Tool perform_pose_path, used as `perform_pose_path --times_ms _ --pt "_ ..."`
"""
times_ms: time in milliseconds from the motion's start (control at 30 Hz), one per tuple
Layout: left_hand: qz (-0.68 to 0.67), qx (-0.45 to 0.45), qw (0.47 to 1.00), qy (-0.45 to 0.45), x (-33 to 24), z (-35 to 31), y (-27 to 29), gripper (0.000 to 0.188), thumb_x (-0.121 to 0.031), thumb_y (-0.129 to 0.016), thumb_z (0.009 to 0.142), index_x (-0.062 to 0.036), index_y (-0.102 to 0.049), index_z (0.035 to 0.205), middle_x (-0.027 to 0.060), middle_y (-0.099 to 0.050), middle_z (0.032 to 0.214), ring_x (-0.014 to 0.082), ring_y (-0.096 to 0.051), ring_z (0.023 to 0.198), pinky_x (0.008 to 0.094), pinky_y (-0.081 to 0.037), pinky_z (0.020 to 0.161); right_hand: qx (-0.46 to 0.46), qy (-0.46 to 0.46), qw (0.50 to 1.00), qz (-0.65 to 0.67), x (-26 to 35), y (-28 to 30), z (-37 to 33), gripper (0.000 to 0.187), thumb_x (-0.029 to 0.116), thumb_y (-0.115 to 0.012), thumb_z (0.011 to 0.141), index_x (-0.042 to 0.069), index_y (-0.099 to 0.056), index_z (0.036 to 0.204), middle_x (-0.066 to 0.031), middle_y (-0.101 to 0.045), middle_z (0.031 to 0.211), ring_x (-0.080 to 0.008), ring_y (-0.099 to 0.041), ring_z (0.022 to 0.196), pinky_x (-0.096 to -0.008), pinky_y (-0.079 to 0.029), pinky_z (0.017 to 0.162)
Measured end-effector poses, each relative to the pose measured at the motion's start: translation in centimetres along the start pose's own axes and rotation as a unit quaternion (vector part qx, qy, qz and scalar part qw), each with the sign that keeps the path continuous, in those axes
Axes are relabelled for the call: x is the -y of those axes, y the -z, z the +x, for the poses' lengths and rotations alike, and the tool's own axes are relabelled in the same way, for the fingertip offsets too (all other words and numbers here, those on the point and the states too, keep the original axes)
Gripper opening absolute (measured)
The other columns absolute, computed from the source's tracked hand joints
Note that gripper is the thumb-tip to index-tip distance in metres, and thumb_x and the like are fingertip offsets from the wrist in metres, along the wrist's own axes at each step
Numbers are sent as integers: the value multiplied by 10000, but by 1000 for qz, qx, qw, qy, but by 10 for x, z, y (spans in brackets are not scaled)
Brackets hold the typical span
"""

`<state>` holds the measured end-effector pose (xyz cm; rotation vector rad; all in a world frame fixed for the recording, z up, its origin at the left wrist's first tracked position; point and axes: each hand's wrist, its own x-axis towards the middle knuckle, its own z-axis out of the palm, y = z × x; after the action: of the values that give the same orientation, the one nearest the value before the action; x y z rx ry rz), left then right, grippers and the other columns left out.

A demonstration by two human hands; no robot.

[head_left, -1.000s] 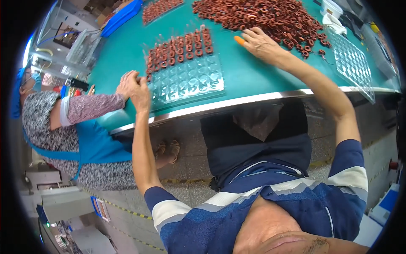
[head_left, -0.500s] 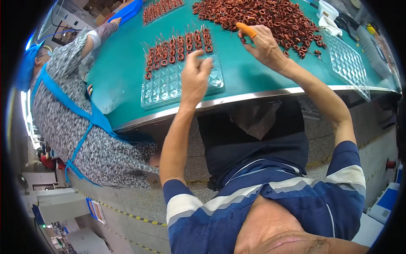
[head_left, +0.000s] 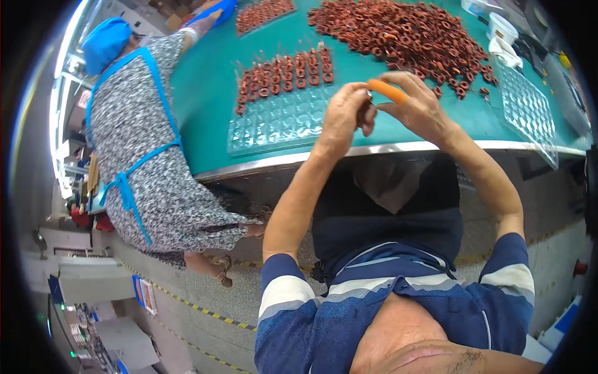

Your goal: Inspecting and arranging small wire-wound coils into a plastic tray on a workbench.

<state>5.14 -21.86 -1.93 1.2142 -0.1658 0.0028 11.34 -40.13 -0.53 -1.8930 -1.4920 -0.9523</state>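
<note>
My left hand (head_left: 344,117) and my right hand (head_left: 416,106) meet fingertip to fingertip over the front of the table. The right one wears an orange finger cover (head_left: 387,91) on its index finger and pinches a small ring coil, almost wholly hidden by the fingers. Curled fingers of the left hand close at the same spot; what they grip cannot be made out. Left of the hands lies a clear plastic tray (head_left: 274,128) with round pockets. Reddish-brown ring coils (head_left: 288,76) with upright wire leads fill its far rows, while its near pockets hold none.
A big heap of loose ring coils (head_left: 405,38) covers the far right. Another filled tray (head_left: 265,15) stands farther back. At right are an empty pocketed tray (head_left: 529,106), a white cloth (head_left: 506,51) and a white tub (head_left: 501,28). A co-worker (head_left: 137,131) leans over the table at left.
My right hand has drawn back from the heap's edge toward me. The left hand has moved right, from above the tray, to meet it. The view has shifted, and the co-worker stands differently.
</note>
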Motion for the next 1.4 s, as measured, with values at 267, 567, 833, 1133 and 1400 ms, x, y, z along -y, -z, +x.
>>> perform_pose_path --times_ms 267,567,833,1133,1400 --pt "62 16 998 9 5 -3 -6 355 -372 -443 1007 -21 -494 1019 85 -564 757 149 -548 584 268 -474 553 -24 -170 976 136 2 -3 -12 134 68 -681 841 14 -668 964 -117 -639 822 -247 -623 694 -322 -486 597" --pt "127 -9 989 -70 17 3 -31 224 -200 -447 1007 -2 -512 1089 57 -514 767 118 -505 634 264 -459 556 -42 -265 953 144 -2 9 -24 187 206 -629 859 25 -667 886 -176 -653 802 -339 -643 768 -398 -506 698" --pt "76 -77 992 -59 32 28 -37 280 -263 -468 1005 -9 -568 942 9 -511 694 79 -443 558 210 -357 497 -91 -56 987 -122 10 11 -21 163 187 -640 818 67 -573 729 -52 -469 735 -232 -492 716 -341 -413 634" --pt "30 -47 997 -53 31 33 -44 195 -222 -461 1003 -49 -532 946 3 -446 635 68 -404 513 203 -318 432 -176 -406 868 227 -1 4 -26 234 220 -664 852 -11 -669 817 -105 -627 784 -224 -607 775 -352 -467 653" --pt "30 -75 995 -50 27 26 -36 185 -231 -460 1007 -53 -510 1012 -1 -430 669 68 -389 530 197 -313 436 -99 -508 784 343 13 -11 -41 480 438 -613 906 -39 -663 891 -101 -649 746 -135 -612 678 -305 -497 620"
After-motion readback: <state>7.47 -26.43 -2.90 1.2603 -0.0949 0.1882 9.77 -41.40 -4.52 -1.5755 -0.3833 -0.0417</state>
